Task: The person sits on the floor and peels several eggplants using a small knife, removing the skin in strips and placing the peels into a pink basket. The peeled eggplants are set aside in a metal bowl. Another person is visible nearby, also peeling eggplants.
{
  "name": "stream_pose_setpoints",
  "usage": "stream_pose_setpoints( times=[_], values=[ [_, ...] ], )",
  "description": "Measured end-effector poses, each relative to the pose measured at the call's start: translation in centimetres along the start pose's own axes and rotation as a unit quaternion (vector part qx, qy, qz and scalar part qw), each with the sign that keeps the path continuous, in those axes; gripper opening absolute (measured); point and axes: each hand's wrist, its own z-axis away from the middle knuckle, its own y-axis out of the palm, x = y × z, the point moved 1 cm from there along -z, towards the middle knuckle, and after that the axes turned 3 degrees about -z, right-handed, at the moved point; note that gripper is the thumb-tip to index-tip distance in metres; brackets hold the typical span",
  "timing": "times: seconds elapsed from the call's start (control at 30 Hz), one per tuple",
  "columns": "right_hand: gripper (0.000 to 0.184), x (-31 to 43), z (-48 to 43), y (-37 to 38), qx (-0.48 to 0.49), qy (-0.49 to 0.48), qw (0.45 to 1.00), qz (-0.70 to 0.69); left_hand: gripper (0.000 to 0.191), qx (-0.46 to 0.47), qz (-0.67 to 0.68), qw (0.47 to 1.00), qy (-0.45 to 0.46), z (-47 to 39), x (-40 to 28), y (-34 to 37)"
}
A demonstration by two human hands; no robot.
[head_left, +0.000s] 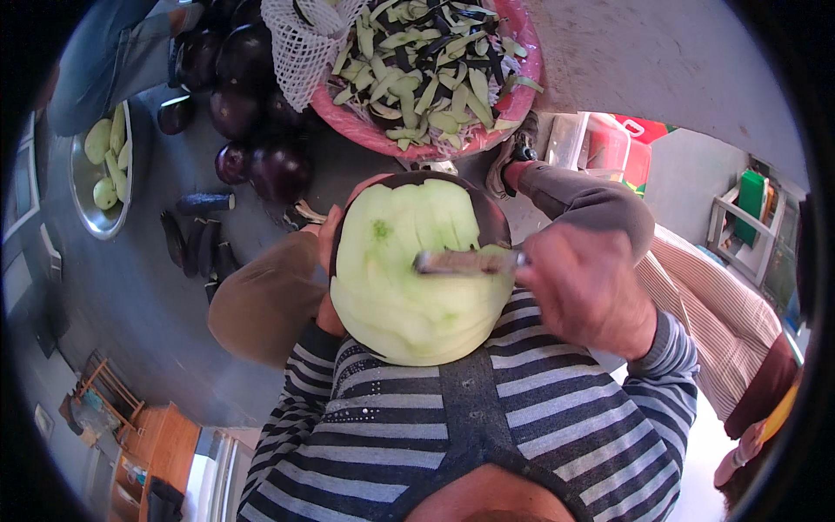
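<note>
A large round eggplant (417, 280) rests against my striped top, most of its upper face peeled to pale green flesh. Dark purple skin remains along its far and right edges. My left hand (327, 245) grips it from the left side, partly hidden beneath. My right hand (580, 287), blurred by motion, is closed on a vegetable peeler (470, 262) that lies across the pale flesh. Just beyond the eggplant stands a pink tub (531, 72) lined with clear plastic, heaped with eggplant peelings (424, 85).
Whole round eggplants (280, 171) and several slender ones (207, 245) lie on the floor to the left. A metal basin (103, 222) there holds peeled ones. White foam netting (303, 59) hangs at the tub's rim. Other people's legs (140, 65) and striped clothing (711, 313) appear at both sides.
</note>
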Motion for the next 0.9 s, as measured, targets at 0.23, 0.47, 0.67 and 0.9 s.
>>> stream_pose_setpoints(
  times=[0.23,0.47,0.67,0.9],
  values=[
    [0.016,-5.2,-1.1,1.3,-0.076,0.098,0.992,-0.008,0.059,0.060,-0.002,0.995,0.075,0.3,0.6,1.0],
    [0.017,-5.7,-0.3,3.5,-0.074,0.068,0.995,-0.012,0.060,0.096,-0.009,0.992,0.087,-0.3,0.5,1.6],
    [0.016,-1.9,0.3,2.4,-0.121,0.030,0.985,-0.119,0.061,0.102,-0.023,0.990,0.094,-0.4,0.3,1.5],
    [0.015,-6.2,-1.1,5.9,-0.058,0.112,0.991,-0.037,0.062,0.126,-0.029,0.987,0.090,-1.4,0.3,2.1]
  ],
)
